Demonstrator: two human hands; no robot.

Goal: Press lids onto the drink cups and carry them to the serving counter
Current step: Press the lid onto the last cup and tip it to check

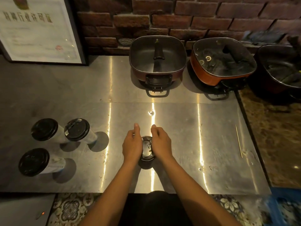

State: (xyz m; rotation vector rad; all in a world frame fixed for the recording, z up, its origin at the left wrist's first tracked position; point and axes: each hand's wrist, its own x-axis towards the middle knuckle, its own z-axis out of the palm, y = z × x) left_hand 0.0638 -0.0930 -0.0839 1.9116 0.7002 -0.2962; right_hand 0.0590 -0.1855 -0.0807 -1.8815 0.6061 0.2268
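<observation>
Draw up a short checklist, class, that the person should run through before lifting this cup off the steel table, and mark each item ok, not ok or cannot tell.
1. Lid sits on the cup between the hands: ok.
2. Lid snapped down all round its rim: cannot tell, the hands cover both sides.
3. Left hand and right hand flank the lid evenly: ok.
4. The other three cups already wear black lids: ok.
5. Steel table around the cup free of spills: cannot tell, the glare hides it.
6. Skewer lies well off to the right, out of the way: ok.
</observation>
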